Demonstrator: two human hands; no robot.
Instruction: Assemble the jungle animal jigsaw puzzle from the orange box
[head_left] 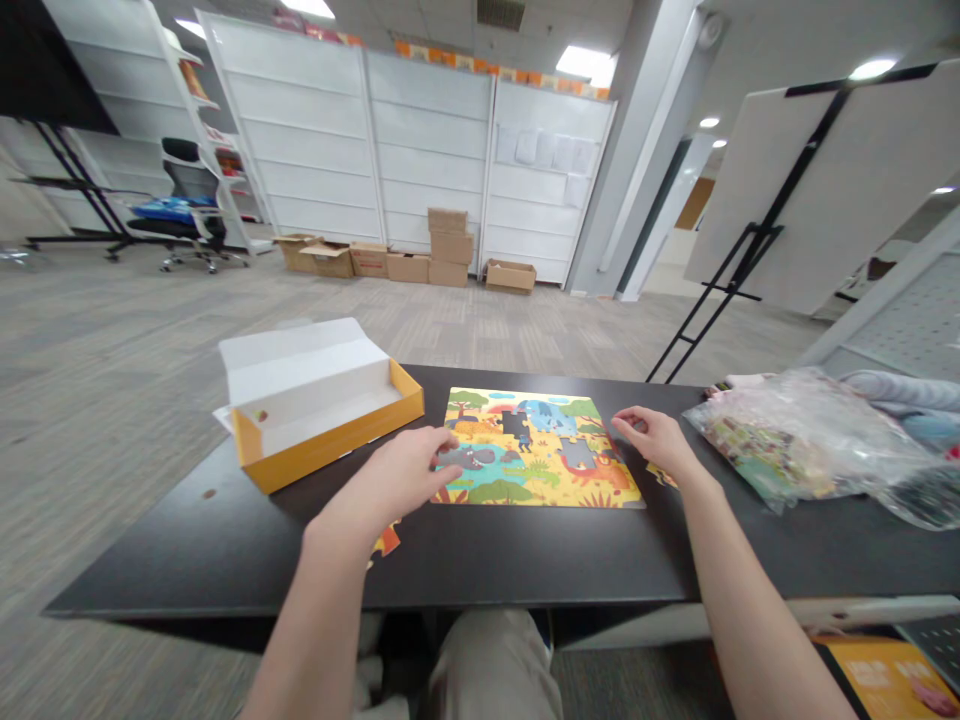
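A jigsaw puzzle [544, 487] with jungle animals lies flat on the black table. Two grey gaps show in its picture, one near the upper middle and one to the right. My left hand [412, 466] reaches over the puzzle's left edge, thumb and fingers apart, holding nothing visible. Just right of the board, my right hand [660, 440] hovers with loosely curled fingers and nothing seen between them. One loose puzzle piece [388, 541] is partly hidden by my left forearm. Another loose piece [661, 476] rests under my right hand, also partly covered.
An open yellow box [337, 437] with a white lid stands at the left of the table [525, 560]. To the right lies a clear plastic bag [802, 435] with colourful contents. Cardboard boxes [409, 266] line the far wall, and a board stand [739, 270] is behind the table.
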